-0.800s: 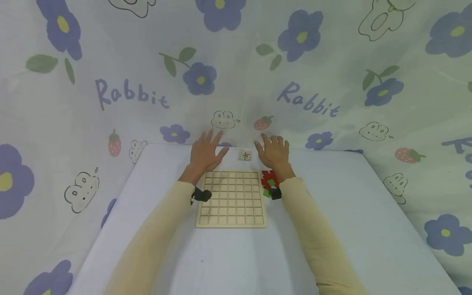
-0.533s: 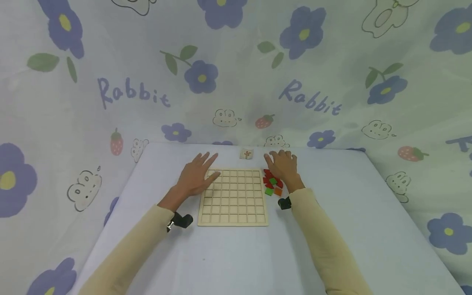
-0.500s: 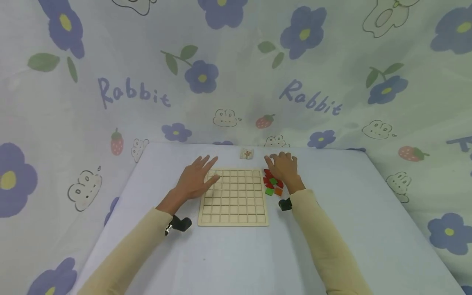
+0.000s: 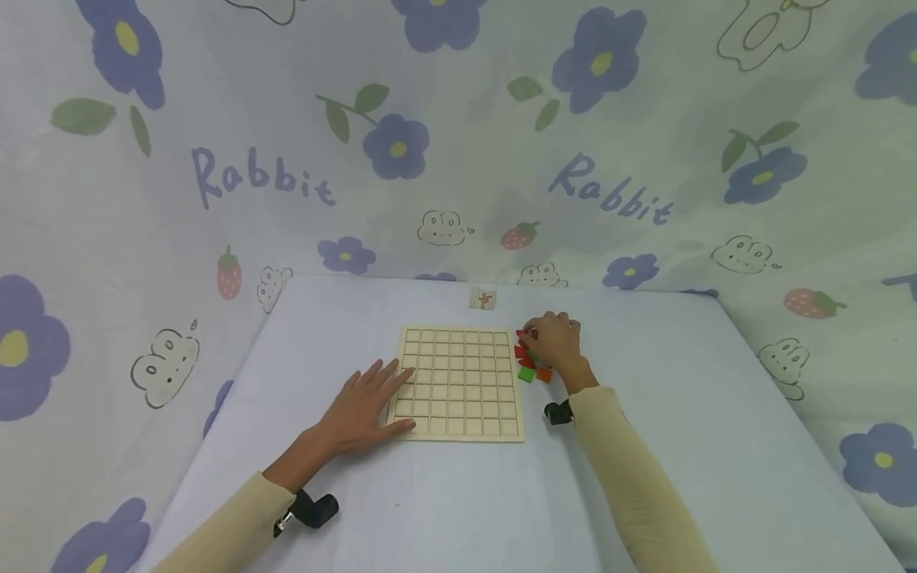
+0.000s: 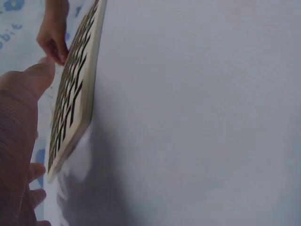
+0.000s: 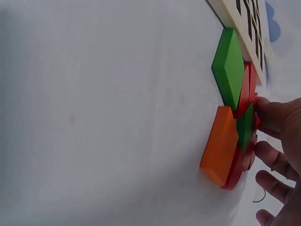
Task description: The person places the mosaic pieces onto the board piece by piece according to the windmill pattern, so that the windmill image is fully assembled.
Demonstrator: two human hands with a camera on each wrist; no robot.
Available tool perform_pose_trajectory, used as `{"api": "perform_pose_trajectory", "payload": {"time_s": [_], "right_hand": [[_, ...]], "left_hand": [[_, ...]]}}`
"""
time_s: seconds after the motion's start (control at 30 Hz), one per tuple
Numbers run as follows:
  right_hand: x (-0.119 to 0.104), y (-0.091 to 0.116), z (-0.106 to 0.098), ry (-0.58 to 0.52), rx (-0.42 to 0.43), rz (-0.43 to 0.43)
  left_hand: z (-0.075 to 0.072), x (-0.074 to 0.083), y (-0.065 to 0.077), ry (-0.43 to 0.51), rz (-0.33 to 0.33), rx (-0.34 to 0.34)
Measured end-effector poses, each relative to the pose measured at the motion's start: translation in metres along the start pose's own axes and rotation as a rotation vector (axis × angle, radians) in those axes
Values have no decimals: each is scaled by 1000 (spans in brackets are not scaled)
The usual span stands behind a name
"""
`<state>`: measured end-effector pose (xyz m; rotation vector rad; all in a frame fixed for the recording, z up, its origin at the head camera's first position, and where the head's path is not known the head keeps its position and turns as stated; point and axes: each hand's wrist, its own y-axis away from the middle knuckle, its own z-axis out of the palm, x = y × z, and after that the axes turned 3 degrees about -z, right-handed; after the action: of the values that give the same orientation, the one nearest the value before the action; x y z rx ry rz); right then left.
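Observation:
My left hand (image 4: 365,410) lies with fingers spread over the left edge of a square wooden grid board (image 4: 458,390), thumb near its front left corner. The left wrist view shows its thumb beside the board's edge (image 5: 87,101). My right hand (image 4: 557,341) reaches down over a small pile of coloured blocks right of the board. In the right wrist view its fingers (image 6: 270,153) are bent and spaced apart, their tips at the far side of the red blocks (image 6: 244,92). A green block (image 6: 229,68) and an orange block (image 6: 220,146) lie nearer the camera. The hand hides part of the pile.
A small patterned card (image 4: 483,298) lies behind the board near the back of the white table (image 4: 458,501). A printed cloth (image 4: 458,159) with flowers and rabbits rises behind and at the sides. A black wrist camera (image 4: 315,509) sits on the left wrist.
My left hand has moved back toward me and to the left, from behind the board to its left edge. My right hand has come down and nearer, onto the coloured blocks.

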<state>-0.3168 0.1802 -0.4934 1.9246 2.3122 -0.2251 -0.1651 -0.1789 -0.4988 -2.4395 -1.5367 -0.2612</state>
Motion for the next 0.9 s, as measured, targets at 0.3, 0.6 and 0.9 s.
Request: {"api": "perform_pose_trajectory", "payload": {"time_s": [0.3, 0.6, 0.9], "right_hand": [[-1, -2, -2, -190, 37, 28], [-30, 4, -12, -640, 107, -126], [-76, 2, 4, -747, 23, -214]], "left_hand": [[10, -7, 16, -47, 5, 5], [15, -8, 19, -56, 18, 41], [18, -10, 19, -56, -6, 11]]}}
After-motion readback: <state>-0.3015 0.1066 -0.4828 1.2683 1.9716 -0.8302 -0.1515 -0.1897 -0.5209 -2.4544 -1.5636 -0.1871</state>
